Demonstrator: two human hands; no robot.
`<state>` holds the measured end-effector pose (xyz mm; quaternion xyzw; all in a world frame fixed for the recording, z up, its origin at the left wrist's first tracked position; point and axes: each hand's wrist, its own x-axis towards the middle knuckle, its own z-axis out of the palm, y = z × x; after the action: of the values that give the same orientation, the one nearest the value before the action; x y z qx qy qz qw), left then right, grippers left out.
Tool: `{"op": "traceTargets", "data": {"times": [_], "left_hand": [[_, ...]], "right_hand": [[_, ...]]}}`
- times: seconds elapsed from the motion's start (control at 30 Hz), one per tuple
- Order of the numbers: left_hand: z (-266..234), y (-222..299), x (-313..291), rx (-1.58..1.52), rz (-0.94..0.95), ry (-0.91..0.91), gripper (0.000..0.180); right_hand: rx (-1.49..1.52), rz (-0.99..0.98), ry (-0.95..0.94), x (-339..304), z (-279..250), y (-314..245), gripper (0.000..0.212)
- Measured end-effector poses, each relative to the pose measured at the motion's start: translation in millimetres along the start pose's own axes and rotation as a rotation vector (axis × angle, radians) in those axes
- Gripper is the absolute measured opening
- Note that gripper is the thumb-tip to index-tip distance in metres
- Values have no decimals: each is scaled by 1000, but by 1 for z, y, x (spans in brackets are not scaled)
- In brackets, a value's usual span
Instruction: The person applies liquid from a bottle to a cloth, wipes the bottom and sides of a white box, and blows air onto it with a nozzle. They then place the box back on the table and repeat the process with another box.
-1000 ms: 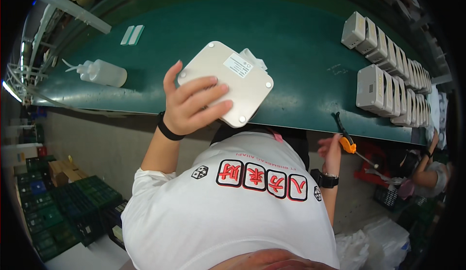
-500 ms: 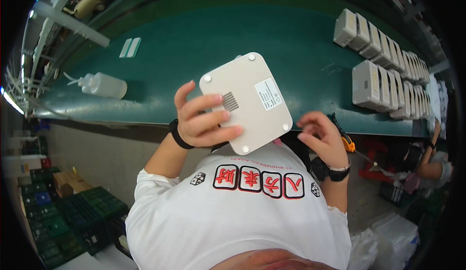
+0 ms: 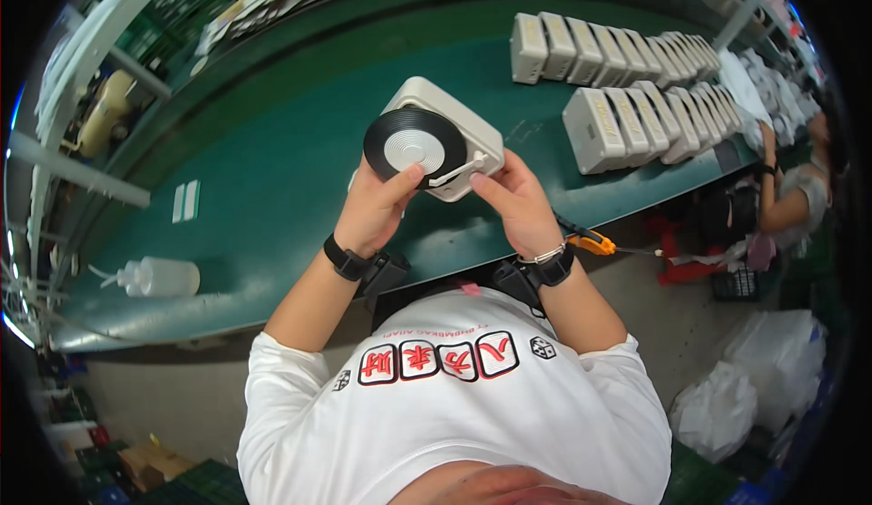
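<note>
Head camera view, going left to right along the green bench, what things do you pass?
Clear squeeze bottle → two pale strips → left hand → cream device with black disc → right hand → rows of cream units.

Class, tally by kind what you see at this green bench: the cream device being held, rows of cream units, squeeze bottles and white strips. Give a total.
cream device, held by left hand and right hand: 1
rows of cream units: 2
squeeze bottle: 1
white strips: 2
Total: 6

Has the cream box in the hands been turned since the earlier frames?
Yes. The cream box now shows its black disc face, labelled underside hidden, above the green bench.
</note>
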<state>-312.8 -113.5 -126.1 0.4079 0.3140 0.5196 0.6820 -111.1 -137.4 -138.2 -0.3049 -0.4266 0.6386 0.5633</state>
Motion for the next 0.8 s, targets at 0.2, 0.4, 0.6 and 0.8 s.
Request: {"op": "traceTargets", "data": {"times": [0.2,0.4,0.6,0.8], "left_hand": [[-16,-6,29,-77,-1,-240,43],[-54,-18,36,-188,-60,-137,42],[-68,-30,38,-319,-129,-228,41],[-65,-31,37,-329,-159,-292,43]], "right_hand": [[230,195,152,23,-24,2,49],[1121,506,308,116,-52,11,46],[1311,340,551,192,-86,31,45],[1538,344,459,207,-110,32,42]]}}
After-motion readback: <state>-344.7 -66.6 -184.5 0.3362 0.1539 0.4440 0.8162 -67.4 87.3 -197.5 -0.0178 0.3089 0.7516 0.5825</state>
